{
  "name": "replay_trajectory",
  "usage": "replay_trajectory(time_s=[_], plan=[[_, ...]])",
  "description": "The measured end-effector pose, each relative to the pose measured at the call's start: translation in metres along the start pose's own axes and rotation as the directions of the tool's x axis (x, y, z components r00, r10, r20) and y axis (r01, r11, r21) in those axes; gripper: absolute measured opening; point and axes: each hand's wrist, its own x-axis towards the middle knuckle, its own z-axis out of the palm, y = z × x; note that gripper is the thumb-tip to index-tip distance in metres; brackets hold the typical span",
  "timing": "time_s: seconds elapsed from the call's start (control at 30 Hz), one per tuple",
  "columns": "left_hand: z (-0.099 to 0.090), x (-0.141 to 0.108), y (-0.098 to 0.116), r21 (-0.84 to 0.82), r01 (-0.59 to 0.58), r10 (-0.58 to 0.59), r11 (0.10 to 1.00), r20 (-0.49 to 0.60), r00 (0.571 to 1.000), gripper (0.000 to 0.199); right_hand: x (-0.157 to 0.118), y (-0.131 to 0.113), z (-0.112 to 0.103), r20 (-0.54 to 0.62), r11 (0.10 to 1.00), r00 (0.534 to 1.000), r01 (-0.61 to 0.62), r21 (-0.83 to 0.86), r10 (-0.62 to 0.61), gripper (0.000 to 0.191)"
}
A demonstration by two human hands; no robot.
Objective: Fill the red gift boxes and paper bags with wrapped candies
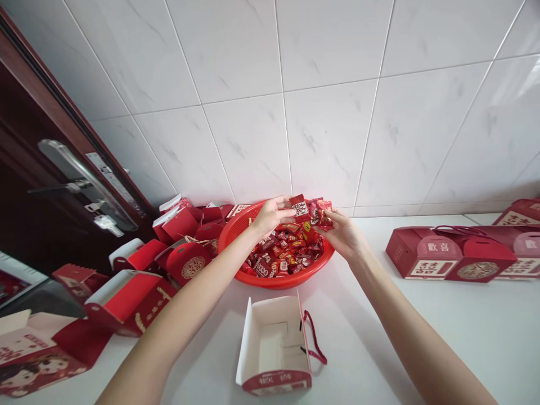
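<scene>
Red basket [280,283], open carton [272,340] in front | left hand [270,217] pinching packet [299,208] | right hand [343,235] gripping sweets [324,209] | closed boxes [478,269] at right

Red sweets [300,208] above red basket [278,282]

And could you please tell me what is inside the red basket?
The red basket holds a heap of small wrapped sweets, mostly red. Its bottom and anything beneath the top layer are covered; the left hand, right hand and held packets partly hide the far side.
</scene>
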Motion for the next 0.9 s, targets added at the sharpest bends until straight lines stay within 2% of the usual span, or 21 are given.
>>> replay_trajectory(time_s=[0.17, 0.37, 0.57, 0.77, 0.83, 0.87, 0.9], plan=[[0.002, -0.004, -0.005, 0.027, -0.021, 0.022, 0.999, -0.050, 0.998, 0.036, -0.001, 0.001, 0.002, -0.024, 1.000, 1.000, -0.008, 0.013, 0.008, 0.014], [0.006, -0.009, -0.009, 0.086, -0.008, -0.001, 0.996, 0.108, 0.994, 0.043, -0.002, 0.004, 0.002, 0.032, 0.995, 0.998, 0.048, -0.082, -0.045, 0.015], [0.001, -0.007, -0.010, 0.165, -0.045, 0.021, 0.985, 0.145, 0.989, 0.050, -0.003, 0.006, 0.001, 0.027, 0.991, 0.997, 0.069, -0.116, -0.066, 0.019], [-0.007, -0.004, -0.007, 0.188, -0.018, -0.024, 0.982, 0.219, 0.975, 0.040, -0.004, 0.007, 0.003, 0.033, 0.986, 0.994, 0.105, -0.131, -0.101, 0.022], [-0.014, -0.001, -0.008, 0.309, 0.042, -0.105, 0.950, 0.189, 0.976, 0.038, -0.004, 0.008, 0.003, 0.034, 0.984, 0.993, 0.117, -0.132, -0.113, 0.023], [-0.018, 0.000, -0.010, 0.444, 0.064, -0.153, 0.894, 0.168, 0.974, 0.037, -0.003, 0.008, 0.002, 0.034, 0.984, 0.993, 0.120, -0.134, -0.116, 0.023], [-0.023, 0.001, -0.012, 0.601, 0.074, -0.203, 0.796, 0.149, 0.968, 0.035, -0.003, 0.008, 0.002, 0.033, 0.983, 0.993, 0.121, -0.136, -0.117, 0.022]])
